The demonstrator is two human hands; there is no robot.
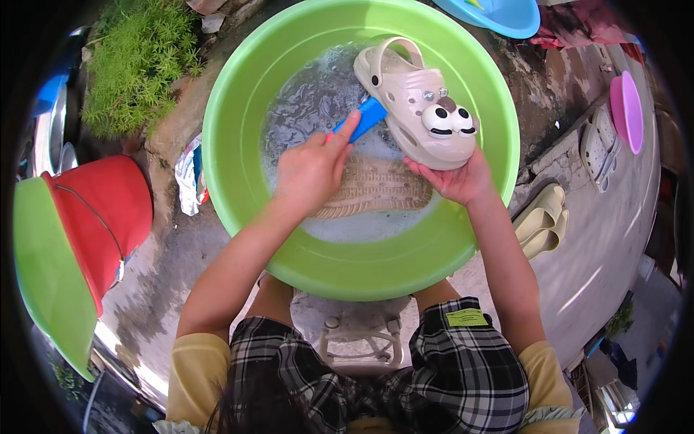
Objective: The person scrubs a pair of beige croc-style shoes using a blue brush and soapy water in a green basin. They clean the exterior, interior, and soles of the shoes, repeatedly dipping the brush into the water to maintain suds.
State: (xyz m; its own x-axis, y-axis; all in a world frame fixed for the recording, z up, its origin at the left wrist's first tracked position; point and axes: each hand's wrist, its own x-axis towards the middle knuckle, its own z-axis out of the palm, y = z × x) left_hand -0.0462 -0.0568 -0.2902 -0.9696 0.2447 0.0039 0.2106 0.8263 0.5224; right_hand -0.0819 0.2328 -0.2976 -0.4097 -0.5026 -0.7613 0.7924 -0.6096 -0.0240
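Note:
My right hand [463, 179] grips the toe end of a beige clog [405, 101], holding it tilted above soapy water. The clog has a heel strap and big cartoon eyes on its toe. My left hand [312, 165] is closed round a blue brush [365, 117], its index finger stretched along the back. The brush's front end is against or close beside the clog's side; its bristles are hidden. Below, a second beige clog [383, 189] lies sole up, partly in the water. All this is inside a large green basin [361, 271].
At the left are a red bucket [108, 210], a tilted green basin [54, 267] and a plastic packet [189, 177]. Cream slip-on shoes [541, 220], another clog [598, 148] and a pink bowl [627, 112] are to the right. A blue basin [499, 16] is beyond the rim.

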